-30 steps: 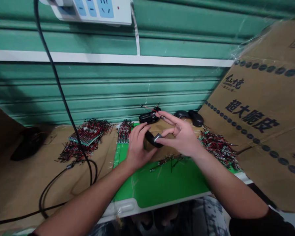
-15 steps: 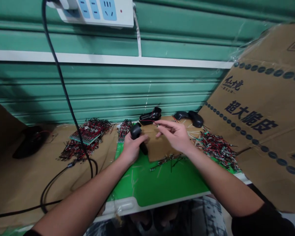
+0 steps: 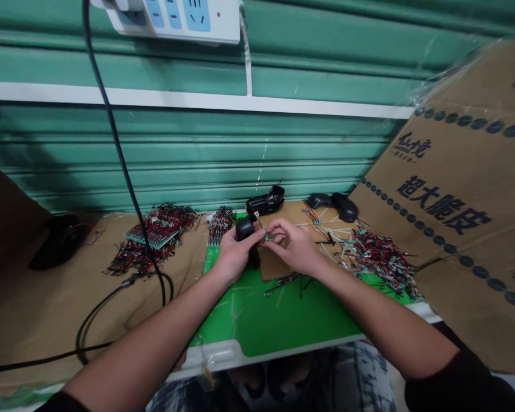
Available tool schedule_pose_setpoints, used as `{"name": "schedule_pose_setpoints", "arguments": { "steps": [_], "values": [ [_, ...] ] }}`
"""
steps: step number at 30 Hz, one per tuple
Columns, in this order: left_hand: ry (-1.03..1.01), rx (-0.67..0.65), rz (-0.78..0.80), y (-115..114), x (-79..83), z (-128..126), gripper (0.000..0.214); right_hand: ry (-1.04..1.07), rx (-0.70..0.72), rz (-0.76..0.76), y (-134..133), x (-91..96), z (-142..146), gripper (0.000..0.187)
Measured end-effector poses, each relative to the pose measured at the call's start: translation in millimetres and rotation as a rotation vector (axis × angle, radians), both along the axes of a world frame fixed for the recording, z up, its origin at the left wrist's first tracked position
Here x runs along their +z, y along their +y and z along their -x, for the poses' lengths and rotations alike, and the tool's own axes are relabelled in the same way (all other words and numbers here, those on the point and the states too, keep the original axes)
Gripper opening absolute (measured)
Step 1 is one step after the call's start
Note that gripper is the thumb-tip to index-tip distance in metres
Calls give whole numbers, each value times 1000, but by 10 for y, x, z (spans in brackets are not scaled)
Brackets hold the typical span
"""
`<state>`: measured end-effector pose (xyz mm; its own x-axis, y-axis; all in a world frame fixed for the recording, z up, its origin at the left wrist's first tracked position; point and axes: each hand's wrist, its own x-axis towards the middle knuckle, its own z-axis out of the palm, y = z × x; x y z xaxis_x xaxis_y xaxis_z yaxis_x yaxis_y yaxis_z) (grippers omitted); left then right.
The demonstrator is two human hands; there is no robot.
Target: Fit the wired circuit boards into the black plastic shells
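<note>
The left hand (image 3: 230, 256) grips a black plastic housing (image 3: 244, 229) above the green mat (image 3: 274, 320) on the table. Just beside it, the right hand (image 3: 292, 247) pinches a small wired part (image 3: 266, 236) against the housing.

Likely a small electronics assembly workshop: wired circuit boards (image 3: 154, 229), green mat (image 3: 278, 320), roller shutter (image 3: 197, 154).

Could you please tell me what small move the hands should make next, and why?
Probably ease the wired part, pinched in the right hand, into the black shell that the left hand grips: the part sits right at the shell's edge, not yet seated.
</note>
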<state>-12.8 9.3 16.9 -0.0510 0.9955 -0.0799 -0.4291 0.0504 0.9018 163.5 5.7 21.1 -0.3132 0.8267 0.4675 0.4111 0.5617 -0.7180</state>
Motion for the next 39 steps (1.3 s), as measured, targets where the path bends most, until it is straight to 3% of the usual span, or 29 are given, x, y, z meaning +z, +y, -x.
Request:
{"name": "schedule_pose_setpoints", "arguments": {
  "steps": [18,27,39],
  "values": [
    [114,-31,-73,16,-45,29,43,-158,72,-5,-37,43,-42,18],
    [149,29,-76,3,-23,24,38,-283,70,-40,-54,21,-61,23],
    [144,49,-61,-4,-19,21,35,-206,33,-66,-39,40,-61,16]
  ]
}}
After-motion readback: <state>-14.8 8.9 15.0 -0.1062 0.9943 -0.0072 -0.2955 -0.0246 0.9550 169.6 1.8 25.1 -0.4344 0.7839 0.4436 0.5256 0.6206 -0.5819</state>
